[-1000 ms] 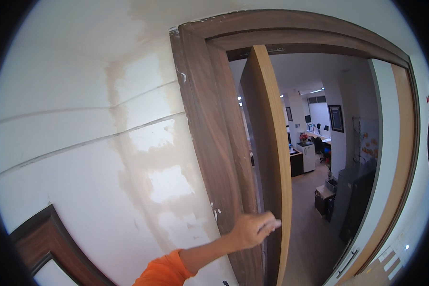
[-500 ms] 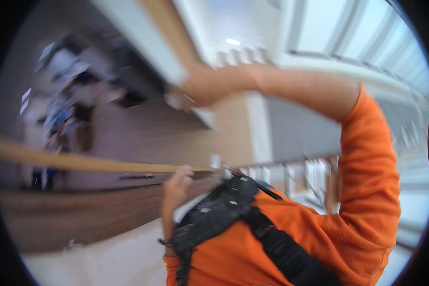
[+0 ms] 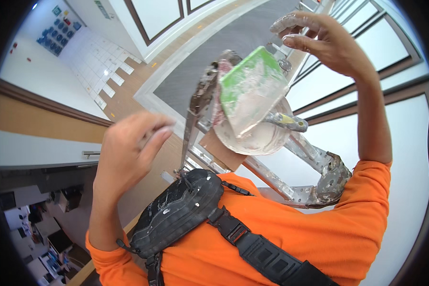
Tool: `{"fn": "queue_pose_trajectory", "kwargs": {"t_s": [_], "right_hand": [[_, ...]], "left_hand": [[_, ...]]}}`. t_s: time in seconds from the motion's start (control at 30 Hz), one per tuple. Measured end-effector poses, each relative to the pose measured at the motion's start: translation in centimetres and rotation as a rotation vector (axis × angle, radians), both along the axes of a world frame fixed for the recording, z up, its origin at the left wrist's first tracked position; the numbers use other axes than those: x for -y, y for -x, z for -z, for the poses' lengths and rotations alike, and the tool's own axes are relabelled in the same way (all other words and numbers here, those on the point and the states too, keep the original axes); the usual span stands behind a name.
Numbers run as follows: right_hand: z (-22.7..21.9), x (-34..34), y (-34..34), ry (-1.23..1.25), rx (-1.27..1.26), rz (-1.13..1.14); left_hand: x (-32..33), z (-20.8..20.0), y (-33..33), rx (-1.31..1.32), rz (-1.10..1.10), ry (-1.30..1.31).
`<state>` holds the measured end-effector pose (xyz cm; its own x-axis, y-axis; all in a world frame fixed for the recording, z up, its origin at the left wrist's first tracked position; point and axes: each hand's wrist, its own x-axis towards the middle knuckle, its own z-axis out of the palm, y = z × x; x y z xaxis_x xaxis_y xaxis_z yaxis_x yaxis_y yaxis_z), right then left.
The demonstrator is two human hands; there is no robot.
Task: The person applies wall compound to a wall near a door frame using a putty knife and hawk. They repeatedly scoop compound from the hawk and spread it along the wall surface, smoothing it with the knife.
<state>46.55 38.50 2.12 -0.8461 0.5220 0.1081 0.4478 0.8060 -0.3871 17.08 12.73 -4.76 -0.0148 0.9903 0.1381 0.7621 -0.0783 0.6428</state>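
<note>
My left hand (image 3: 131, 155) is raised above the black bag (image 3: 178, 209) on my chest, its fingers curled toward the thumb. Its fingertips are smeared by motion, and nothing shows between them. At the upper right my right hand (image 3: 317, 40) is lifted, with bent fingers apart from the thumb and white residue on them; it holds nothing. Below and left of it, a green plastic sheet-like tool (image 3: 243, 76) smeared with white paste stands over a round white bucket (image 3: 260, 143). A grey and yellow tool handle (image 3: 291, 121) sticks out beside it, its far end hidden.
A paint-spattered metal ladder (image 3: 274, 181) stands in front of me under the bucket, with a brown cardboard piece (image 3: 221, 150) beside it. White panelled walls (image 3: 338, 133) rise at the right. A door (image 3: 43, 145) with a metal handle is at the left, and an office with desks lies beyond.
My view has swung, bringing the ladder, bucket and green tool into sight. My right hand went from the middle to the upper right. My left hand is now higher and nearer.
</note>
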Motion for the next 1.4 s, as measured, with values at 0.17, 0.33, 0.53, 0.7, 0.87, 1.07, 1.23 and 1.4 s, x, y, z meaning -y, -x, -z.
{"fn": "queue_pose_trajectory", "kwargs": {"t_s": [0.17,0.33,0.53,0.7,0.87,1.07,1.23,1.4], "right_hand": [[5.9,1.7,-3.7,0.112,-0.149,0.128],[7.4,2.2,-2.1,0.217,-0.211,0.04],[5.7,2.2,-0.7,0.488,-0.314,-0.038],[2.2,3.7,0.1,0.558,-0.335,0.17],[3.0,3.5,-2.2,0.283,-0.375,0.122],[3.5,4.7,-2.1,0.15,-0.182,0.053],[3.2,9.9,-0.3,-0.168,0.355,-0.143],[2.6,11.3,1.5,-0.168,0.435,-0.159]], "left_hand": [[-7.5,-3.2,-7.1,-0.432,0.097,-0.411],[-9.9,-2.3,-9.3,-0.503,0.029,-0.23],[-9.8,-3.5,-7.7,0.158,-0.055,0.137],[-8.2,-3.4,-6.0,0.408,-0.055,0.049],[-4.0,-4.1,0.5,0.716,-0.312,-0.195],[1.1,-1.6,5.2,1.239,-0.546,-0.237],[2.6,2.2,5.1,1.348,-0.598,-0.253],[4.7,3.8,6.6,1.545,-0.659,-0.293]]}}
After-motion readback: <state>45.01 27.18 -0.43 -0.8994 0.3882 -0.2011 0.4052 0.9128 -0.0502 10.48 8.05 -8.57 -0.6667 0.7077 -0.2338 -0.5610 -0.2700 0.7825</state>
